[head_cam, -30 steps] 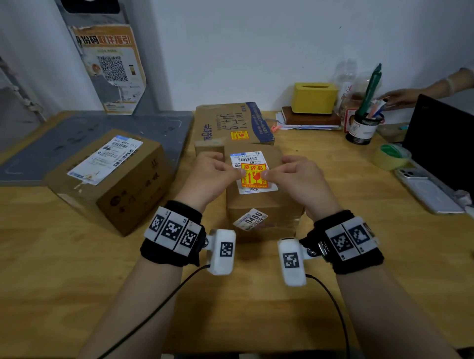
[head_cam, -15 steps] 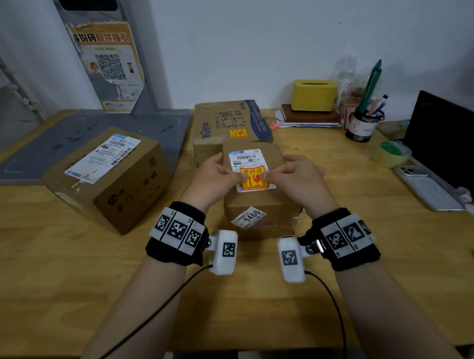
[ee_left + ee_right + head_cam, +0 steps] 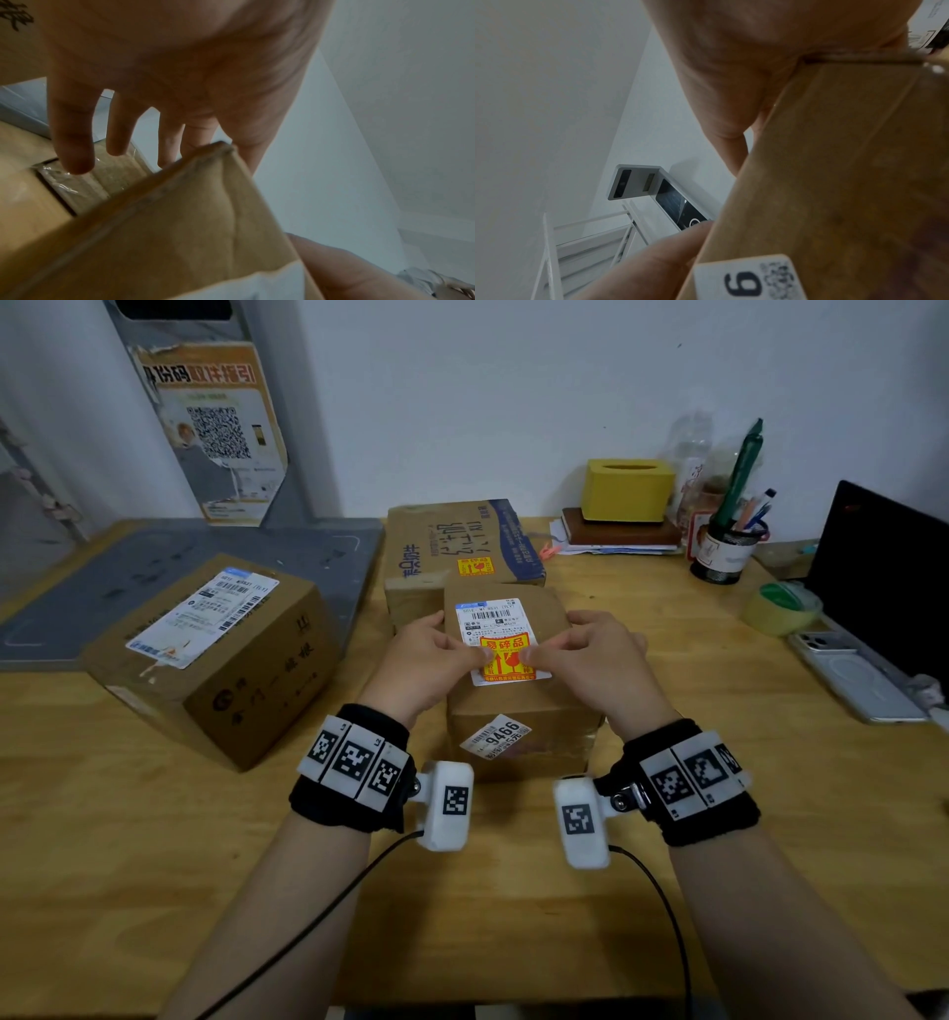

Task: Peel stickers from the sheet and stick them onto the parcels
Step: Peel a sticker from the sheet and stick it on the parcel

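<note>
**On the middle box: both hands at the sticker**

Atop the middle box point(image 3: 518, 706), a yellow-and-red sticker point(image 3: 506, 657) lies on the lower half of the white shipping label point(image 3: 495, 621). Left hand point(image 3: 418, 667) and right hand point(image 3: 595, 662) meet over it from either side, fingertips touching the sticker's left and right edges. From the head view I can't tell whether they press it flat or pinch its edges.

Left wrist view: left hand point(image 3: 180, 71) with fingers point(image 3: 74, 142) straight and spread, hanging past the box's far top edge point(image 3: 180, 213); thumb contact is hidden behind the box. Right wrist view: right palm point(image 3: 744, 60) lies against the box's top edge point(image 3: 834, 162), fingers hidden. It does show a white tag printed "9" point(image 3: 746, 280) on the front face, which the head view reads as "9466" point(image 3: 495, 737).

Behind the middle box, touching or nearly so, sits a back box point(image 3: 457, 546) with its own small yellow sticker point(image 3: 475, 567). A left box point(image 3: 215, 654) stands apart, with only a shipping label.

All are on a wooden desk point(image 3: 128, 839) against a white wall. To the right are a tape roll point(image 3: 780, 606), phone point(image 3: 852, 675), pen cup point(image 3: 726, 552), yellow tissue box point(image 3: 629, 490) and laptop point(image 3: 888, 577). A grey tray point(image 3: 102, 577) lies far left, with a QR poster point(image 3: 215, 433) above it.
</note>
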Demonstrator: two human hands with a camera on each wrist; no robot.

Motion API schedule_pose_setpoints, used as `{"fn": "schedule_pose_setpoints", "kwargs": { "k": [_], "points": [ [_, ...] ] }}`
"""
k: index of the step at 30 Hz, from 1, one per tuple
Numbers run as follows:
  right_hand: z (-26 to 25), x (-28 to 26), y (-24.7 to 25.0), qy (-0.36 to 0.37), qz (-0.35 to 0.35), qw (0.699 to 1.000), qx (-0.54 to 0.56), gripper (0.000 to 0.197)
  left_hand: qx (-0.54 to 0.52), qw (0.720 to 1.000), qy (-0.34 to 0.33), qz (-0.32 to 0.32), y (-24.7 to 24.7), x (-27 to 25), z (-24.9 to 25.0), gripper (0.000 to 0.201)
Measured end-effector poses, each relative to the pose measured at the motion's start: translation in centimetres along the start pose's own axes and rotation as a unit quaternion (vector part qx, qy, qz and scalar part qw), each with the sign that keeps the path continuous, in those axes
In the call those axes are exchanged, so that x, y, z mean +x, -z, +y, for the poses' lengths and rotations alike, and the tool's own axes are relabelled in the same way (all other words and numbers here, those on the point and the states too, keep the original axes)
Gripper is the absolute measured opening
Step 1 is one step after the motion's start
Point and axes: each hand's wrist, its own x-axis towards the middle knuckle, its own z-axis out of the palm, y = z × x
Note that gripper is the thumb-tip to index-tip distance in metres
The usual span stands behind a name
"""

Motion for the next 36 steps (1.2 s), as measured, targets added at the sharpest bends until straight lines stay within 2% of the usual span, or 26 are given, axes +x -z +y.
{"fn": "schedule_pose_setpoints", "kwargs": {
  "k": [8,18,20,23,27,36],
  "points": [
    [-0.22,-0.39,0.16,0.008,-0.005,1.000,-0.006,0.021,-0.011,1.000,-0.002,0.001,-0.14,-0.17,-0.05,0.015],
    [-0.29,-0.38,0.07,0.008,-0.005,1.000,-0.014,0.020,-0.025,1.000,0.000,-0.015,-0.36,-0.43,0.08,0.012],
    [-0.17,-0.17,-0.16,0.008,-0.002,1.000,-0.004,0.020,-0.035,0.999,0.003,-0.012,-0.32,-0.25,-0.01,0.009],
    [-0.11,0.21,-0.23,-0.004,0.005,0.999,0.038,0.018,-0.045,0.999,0.010,-0.002,-0.24,-0.20,0.06,0.016],
    [-0.15,0.05,0.40,0.002,-0.018,0.995,0.102,0.018,-0.084,0.996,0.018,-0.013,-0.02,-0.43,0.32,0.018],
    [0.13,0.04,-0.35,0.011,-0.013,1.000,0.017,0.013,-0.055,0.997,0.047,-0.014,0.01,-0.64,-0.07,0.019]
  ]
}}
